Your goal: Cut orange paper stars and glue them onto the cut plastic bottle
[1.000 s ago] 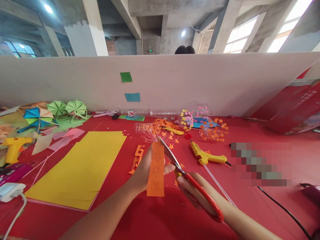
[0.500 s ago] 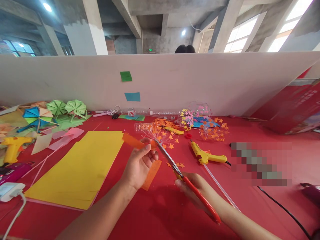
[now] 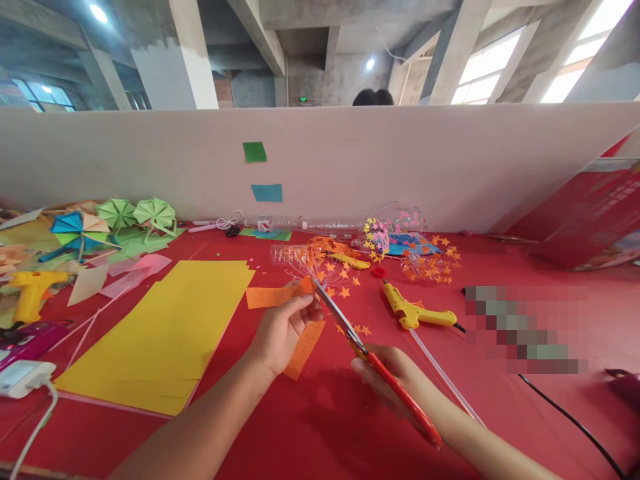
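My left hand [image 3: 287,327] pinches a strip of orange paper [image 3: 270,297] above the table. In my right hand [image 3: 387,367] is a pair of scissors [image 3: 395,387] with red handles, its blade tips at the right end of the strip. Below my left hand a second orange paper piece [image 3: 306,348] lies on the red table. Several small orange paper stars [image 3: 356,329] rest near the scissor blades. Behind them sits a clear plastic bottle [image 3: 295,255] with its end cut into strips that bear orange stars. My right fingers are partly hidden by the handles.
Yellow paper sheets [image 3: 155,333] lie at left, near a yellow glue gun [image 3: 33,290] and folded paper umbrellas [image 3: 155,212]. Another yellow glue gun [image 3: 415,312] lies at right with its cord. A yellow cutter [image 3: 353,261] is behind. A white partition [image 3: 400,160] bounds the back.
The orange strip has turned so its face shows flatter and its right end now meets the scissor tips. My left hand has shifted slightly right; my right hand stays nearly in place.
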`<state>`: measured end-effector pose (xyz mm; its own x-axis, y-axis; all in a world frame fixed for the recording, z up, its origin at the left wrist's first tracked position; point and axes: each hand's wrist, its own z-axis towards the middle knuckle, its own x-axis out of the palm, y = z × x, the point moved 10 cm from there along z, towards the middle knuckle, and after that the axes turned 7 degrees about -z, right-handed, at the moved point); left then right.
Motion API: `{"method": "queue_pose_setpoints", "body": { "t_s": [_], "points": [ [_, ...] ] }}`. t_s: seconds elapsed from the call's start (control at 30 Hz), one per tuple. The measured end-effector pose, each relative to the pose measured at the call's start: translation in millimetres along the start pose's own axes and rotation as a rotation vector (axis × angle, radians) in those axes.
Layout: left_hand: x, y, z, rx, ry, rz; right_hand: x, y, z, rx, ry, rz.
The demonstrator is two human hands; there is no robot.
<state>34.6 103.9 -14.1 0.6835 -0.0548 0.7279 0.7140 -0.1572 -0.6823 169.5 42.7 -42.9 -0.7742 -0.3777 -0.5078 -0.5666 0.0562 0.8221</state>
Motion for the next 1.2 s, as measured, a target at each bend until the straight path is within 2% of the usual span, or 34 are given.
{"method": "queue_pose_setpoints", "body": {
  "t_s": [0.1,0.23,0.4,0.7,1.0,1.2],
  "points": [
    [-7.4,5,1,-0.03,-0.038,0.046,-2,2,-1,-0.006,-0.019,-0.027],
    [-12.9,-5,0,0.088,-0.048,0.274,-1,2,-2,-0.015,-0.02,-0.015],
    [-14.4,-15,-1,0.189,-0.037,0.46,5,4,-3,-0.073,0.062,0.003],
    [-12.2,-24,0,0.249,-0.029,0.538,9,13,-8,-0.164,0.156,-0.001],
    [-13.4,-23,1,0.241,-0.029,0.622,9,11,-7,-0.101,0.137,0.051],
    [-8.9,-24,1,0.26,0.031,0.588,9,6,-6,-0.061,0.136,0.039]
  ]
}}
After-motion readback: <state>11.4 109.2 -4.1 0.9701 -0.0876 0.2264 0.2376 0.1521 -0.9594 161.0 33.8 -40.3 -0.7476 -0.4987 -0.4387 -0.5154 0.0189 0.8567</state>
